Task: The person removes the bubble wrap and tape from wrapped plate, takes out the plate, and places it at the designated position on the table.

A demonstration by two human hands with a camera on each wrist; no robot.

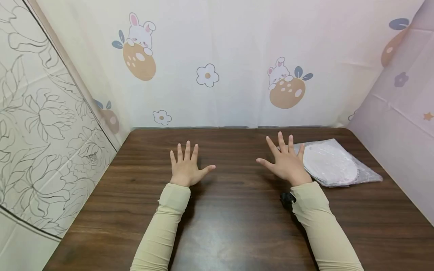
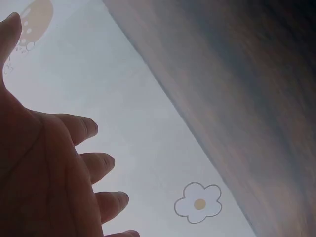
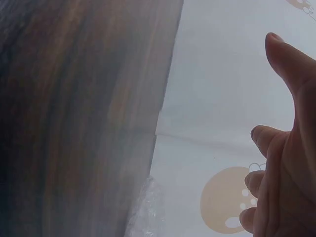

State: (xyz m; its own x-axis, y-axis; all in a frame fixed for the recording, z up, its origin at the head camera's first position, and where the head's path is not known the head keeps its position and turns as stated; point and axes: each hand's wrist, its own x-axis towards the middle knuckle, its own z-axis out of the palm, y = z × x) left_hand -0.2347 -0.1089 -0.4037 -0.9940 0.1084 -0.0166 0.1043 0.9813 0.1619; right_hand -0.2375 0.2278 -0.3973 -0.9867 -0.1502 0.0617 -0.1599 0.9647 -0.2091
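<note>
My left hand (image 1: 185,169) is held over the wooden table with its fingers straight and spread, holding nothing. To the right, my right hand (image 1: 286,163) has its fingers spread the same way and is also bare. Its outer fingers overlap the edge of a clear plastic bag (image 1: 367,175) in the head view. Inside the bag lie white round things (image 1: 329,163) like paper plates, flat at the table's right side. In the right wrist view, a corner of the bag (image 3: 147,210) shows below the fingers.
The dark brown wooden table (image 1: 234,226) runs back to a white curtain (image 1: 237,45) printed with rabbits and flowers. A flower-patterned panel (image 1: 44,124) stands along the left. More pale printed cloth (image 1: 400,124) hangs on the right. A black device (image 1: 287,199) sits at my right wrist.
</note>
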